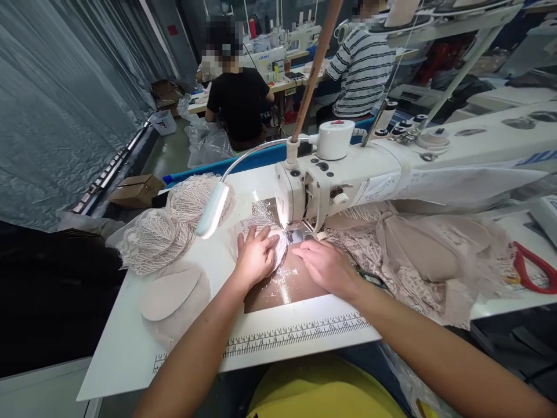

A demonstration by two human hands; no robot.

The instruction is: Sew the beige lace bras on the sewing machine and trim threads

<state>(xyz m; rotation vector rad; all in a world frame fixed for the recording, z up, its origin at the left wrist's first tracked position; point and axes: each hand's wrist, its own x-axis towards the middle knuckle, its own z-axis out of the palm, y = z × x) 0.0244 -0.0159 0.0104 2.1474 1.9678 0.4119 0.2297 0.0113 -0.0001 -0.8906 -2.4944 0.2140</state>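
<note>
A rounded, pale lace fabric piece lies at the needle end of the white sewing machine, brightly lit. My left hand rests flat on it with the fingers spread, pressing it to the bed. My right hand is just right of the piece, close to the presser foot. Its fingers are curled together, and whatever they may hold is hidden. Beneath both hands is a shiny brown plate on the white table.
Stacked lace cups and a smooth beige cup piece lie left. A lamp leans over the table. Right are bunched beige lace fabric and red-handled scissors. A printed ruler runs along the front edge. Two people sit beyond.
</note>
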